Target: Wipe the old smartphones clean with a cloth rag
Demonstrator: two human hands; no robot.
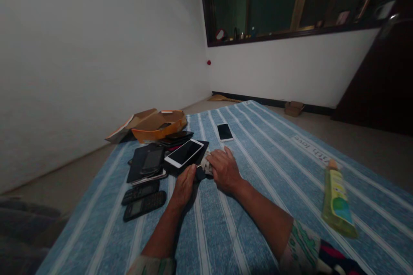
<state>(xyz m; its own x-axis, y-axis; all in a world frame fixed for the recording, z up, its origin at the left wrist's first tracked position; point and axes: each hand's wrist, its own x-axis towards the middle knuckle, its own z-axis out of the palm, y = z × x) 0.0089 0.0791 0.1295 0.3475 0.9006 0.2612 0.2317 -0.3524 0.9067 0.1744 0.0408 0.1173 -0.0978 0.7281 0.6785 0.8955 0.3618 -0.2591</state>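
My left hand (pixel 184 184) is closed at the near edge of the phone pile, its fingers on a small dark flat object (pixel 200 174) whose kind I cannot make out. Bunched under the fingers of my right hand (pixel 226 169) is a pale cloth (pixel 206 164), pressed close against that dark object. Just beyond my left hand, a white smartphone (pixel 183 153) rests tilted on darker devices. Another white smartphone (pixel 225 132) lies apart on the striped cloth, past my right hand.
Left are two keypad phones (pixel 145 206), a dark smartphone (pixel 152 160) on stacked devices, and an open orange cardboard box (pixel 158 133). A bottle of yellow-green liquid (pixel 338 206) lies at right on the blue striped tablecloth (pixel 274 172). White walls (pixel 129 43) stand behind.
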